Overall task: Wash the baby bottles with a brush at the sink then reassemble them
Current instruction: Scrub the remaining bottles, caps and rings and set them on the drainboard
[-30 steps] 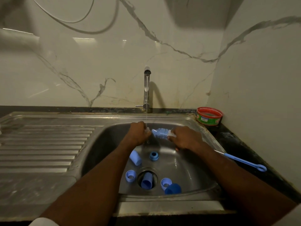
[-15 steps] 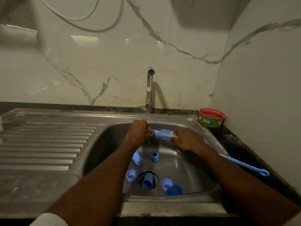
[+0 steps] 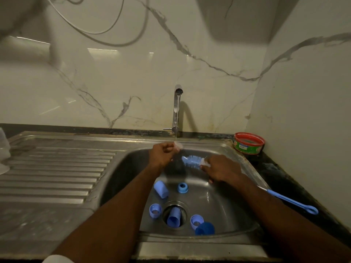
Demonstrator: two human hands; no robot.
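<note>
Head view, centre of the frame: the left hand (image 3: 163, 153) pinches a small clear teat (image 3: 178, 145) under the thin stream from the tap (image 3: 177, 109). Just to its right, the right hand (image 3: 221, 170) grips the blue bottle brush (image 3: 191, 160) close to its bristles, the handle running off toward the right edge. Lower in the sink (image 3: 224, 202), blue caps and rings lie scattered around the drain (image 3: 175, 215), one piece lodged inside it.
</note>
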